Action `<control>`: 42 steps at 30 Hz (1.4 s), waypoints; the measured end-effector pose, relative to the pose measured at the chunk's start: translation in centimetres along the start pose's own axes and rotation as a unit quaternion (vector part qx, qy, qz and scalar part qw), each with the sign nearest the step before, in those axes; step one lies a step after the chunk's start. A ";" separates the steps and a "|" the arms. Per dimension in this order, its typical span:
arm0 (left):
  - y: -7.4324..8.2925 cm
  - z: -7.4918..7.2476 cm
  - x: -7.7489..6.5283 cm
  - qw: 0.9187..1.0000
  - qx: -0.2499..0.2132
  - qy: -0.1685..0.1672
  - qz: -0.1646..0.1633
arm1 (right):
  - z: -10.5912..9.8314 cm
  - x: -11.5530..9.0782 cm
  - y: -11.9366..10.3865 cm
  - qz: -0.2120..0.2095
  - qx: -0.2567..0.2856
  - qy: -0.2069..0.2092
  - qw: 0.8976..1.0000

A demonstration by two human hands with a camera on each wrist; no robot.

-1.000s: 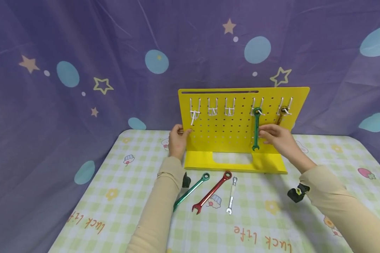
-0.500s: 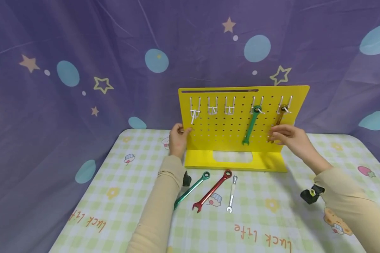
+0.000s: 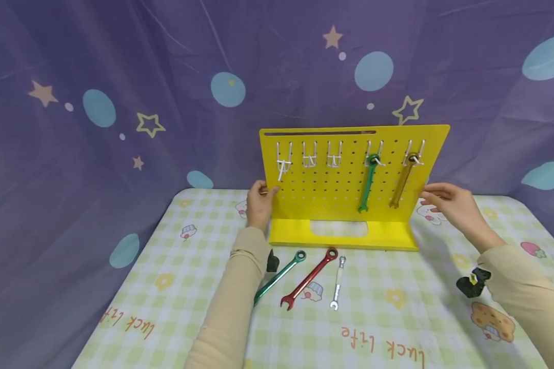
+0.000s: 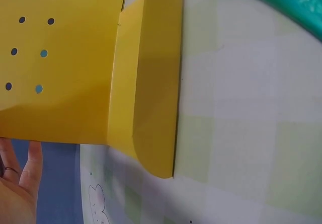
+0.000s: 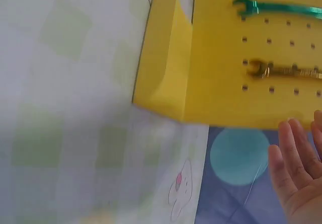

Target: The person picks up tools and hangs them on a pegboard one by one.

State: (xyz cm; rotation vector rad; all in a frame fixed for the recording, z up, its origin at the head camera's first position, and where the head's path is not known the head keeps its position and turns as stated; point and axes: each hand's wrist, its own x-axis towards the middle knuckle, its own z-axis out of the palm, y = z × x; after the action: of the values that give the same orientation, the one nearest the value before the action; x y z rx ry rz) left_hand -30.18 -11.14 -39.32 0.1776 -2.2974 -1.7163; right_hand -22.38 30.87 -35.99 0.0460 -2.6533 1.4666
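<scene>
A yellow pegboard [image 3: 323, 200] stands upright on the table. My left hand [image 3: 260, 207] grips its left edge, thumb on the front face and other fingers behind. Beside the right edge is my right hand [image 3: 454, 207], its fingers extended and their tips at or close to that edge; in the right wrist view this hand [image 5: 299, 168] holds nothing. A green wrench [image 3: 367, 185] and a gold wrench [image 3: 401, 183] hang by their ring ends from white hooks on the board's right half. Both hang slightly slanted, lower ends to the left.
Before the board lie a teal-green wrench [image 3: 280, 278], partly hidden by the left sleeve, a red wrench [image 3: 310, 279] and a small silver wrench [image 3: 337, 284]. White hooks [image 3: 310, 161] line the board's upper left. A purple curtain [image 3: 166, 77] hangs behind the checked tablecloth [image 3: 203, 246].
My right hand has moved rightward, from the green wrench past the gold one to the board's right edge. The green wrench's lower end swung left, then slightly back. My left hand has stayed put.
</scene>
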 end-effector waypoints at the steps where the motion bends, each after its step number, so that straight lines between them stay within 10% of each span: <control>1: 0.1 0.0 0.0 1.000 -0.001 -0.001 -0.001 | -0.3 0.1 0.1 0.003 -0.007 0.007 1.000; 20: -0.4 -0.1 0.0 1.000 -0.009 0.002 0.004 | -1.4 2.1 0.9 -0.011 -0.023 0.002 1.000; 27: -0.3 0.0 0.0 1.000 -0.009 0.005 0.008 | -0.8 2.4 0.5 -0.036 0.093 0.038 0.994; 31: -0.3 0.0 0.0 1.000 -0.009 0.003 0.003 | 0.0 2.4 0.1 -0.048 0.220 0.059 0.973; 38: -0.2 0.0 -0.1 1.000 -0.009 0.007 0.009 | 1.6 2.5 -0.6 -0.065 0.454 0.051 0.887; 42: -0.2 0.0 -0.1 1.000 -0.008 0.006 0.006 | 2.1 2.7 -1.0 -0.033 0.451 0.098 0.887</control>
State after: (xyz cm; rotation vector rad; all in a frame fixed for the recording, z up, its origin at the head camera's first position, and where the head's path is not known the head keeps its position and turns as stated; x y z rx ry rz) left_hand -30.13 -11.13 -39.53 0.1712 -2.2708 -1.7220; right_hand -25.20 28.59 -35.97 0.0577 -1.5900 2.3697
